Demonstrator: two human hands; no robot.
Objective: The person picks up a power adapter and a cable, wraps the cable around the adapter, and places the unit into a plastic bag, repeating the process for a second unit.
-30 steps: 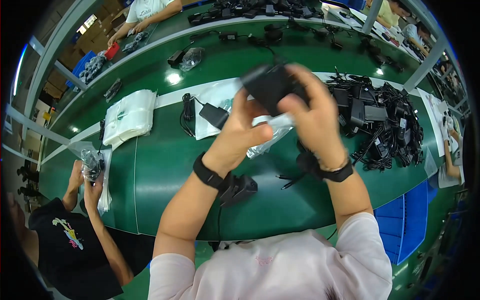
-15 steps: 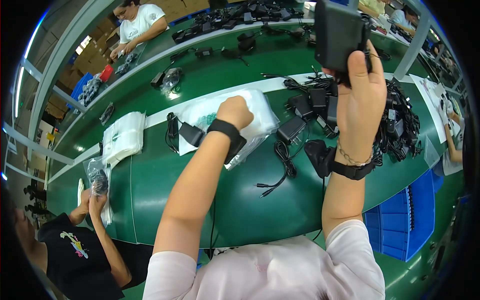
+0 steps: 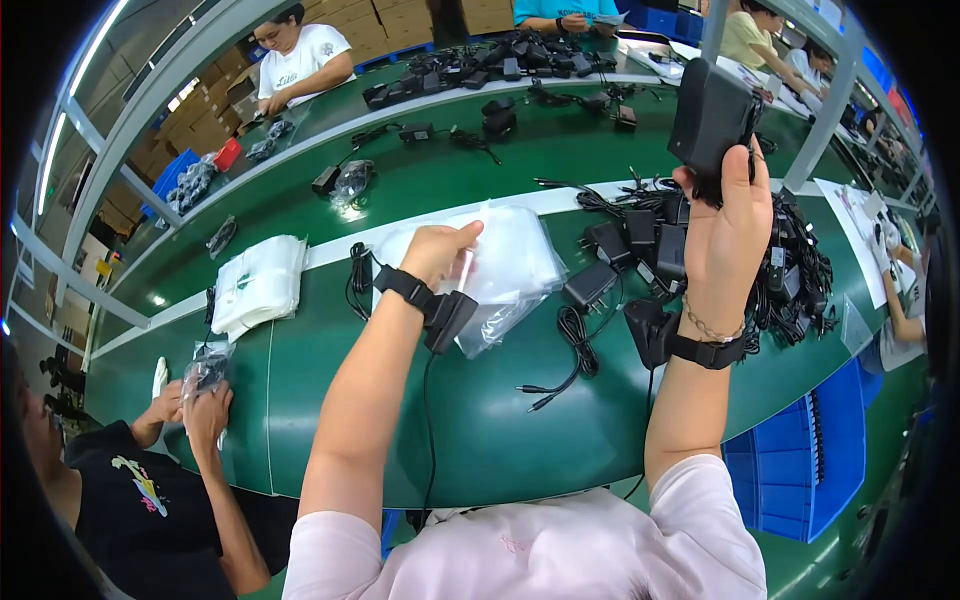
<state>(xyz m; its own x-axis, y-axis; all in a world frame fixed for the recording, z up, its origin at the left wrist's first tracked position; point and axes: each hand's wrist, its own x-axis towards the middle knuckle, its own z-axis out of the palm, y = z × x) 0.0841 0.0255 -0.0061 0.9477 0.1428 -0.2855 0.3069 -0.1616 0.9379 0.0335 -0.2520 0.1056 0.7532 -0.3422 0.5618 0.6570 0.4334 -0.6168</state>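
My right hand [image 3: 728, 215] is raised at the right, its fingers closed around a black power adapter [image 3: 710, 115] with its cable bunched beneath. Over a stack of clear plastic bags [image 3: 520, 250] is my left hand [image 3: 445, 255]; thumb and fingers pinch clear film at the top of the stack, the fingertips partly hidden. Both wrists wear black straps with a small black block. Between my arms on the green table lies another adapter [image 3: 591, 285] with a coiled cable [image 3: 577, 340]. A coiled black cable [image 3: 360, 280] rests left of the bags.
A heap of black adapters and cables [image 3: 790, 270] lies at the right, above a blue bin [image 3: 800, 460]. Another bag stack [image 3: 258, 285] is at the left, near a co-worker's hands [image 3: 200, 410] with a bagged item. Across the table, more adapters [image 3: 490, 65] are piled beside other workers.
My left hand has turned from a fist to a pinch on the film over the bags. My right hand still holds up the adapter, slightly lower in the picture. The whole view has shifted a little.
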